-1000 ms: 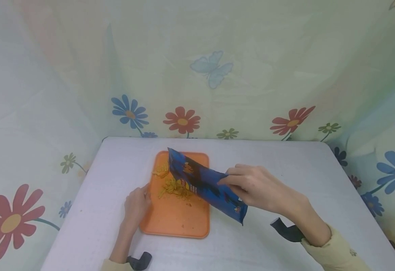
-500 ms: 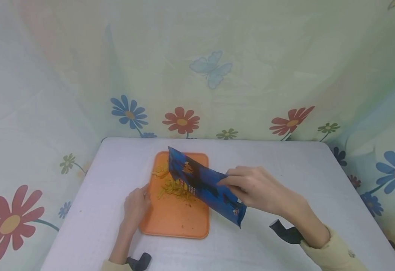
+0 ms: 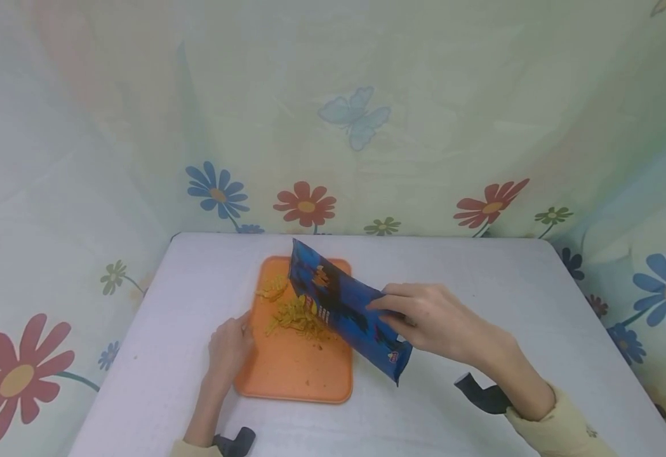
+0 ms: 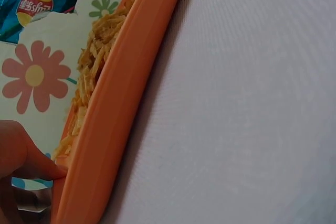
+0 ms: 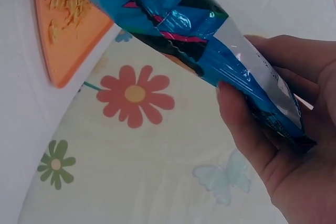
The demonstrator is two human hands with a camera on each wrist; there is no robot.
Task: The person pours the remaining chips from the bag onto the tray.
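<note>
One blue Lay's bag (image 3: 344,303) gripped by the right hand (image 3: 426,317); one orange tray (image 3: 287,374) pinched by the left hand (image 3: 230,346).
Right hand: thumb and fingers closed on opposite sides of the bag's near end; the bag slants away from it, up and toward the left hand, far end above the tray. Left hand: thumb and fingers closed on the near-side rim, tray lying to its right on the white table (image 3: 452,270). Yellow shredded pieces (image 3: 298,319) lie in the tray, just right of the left hand. Marking: yellow-and-red logo (image 4: 35,4), inverted in the left wrist view, reads "Lay's" with Chinese characters; smaller white print illegible.
</note>
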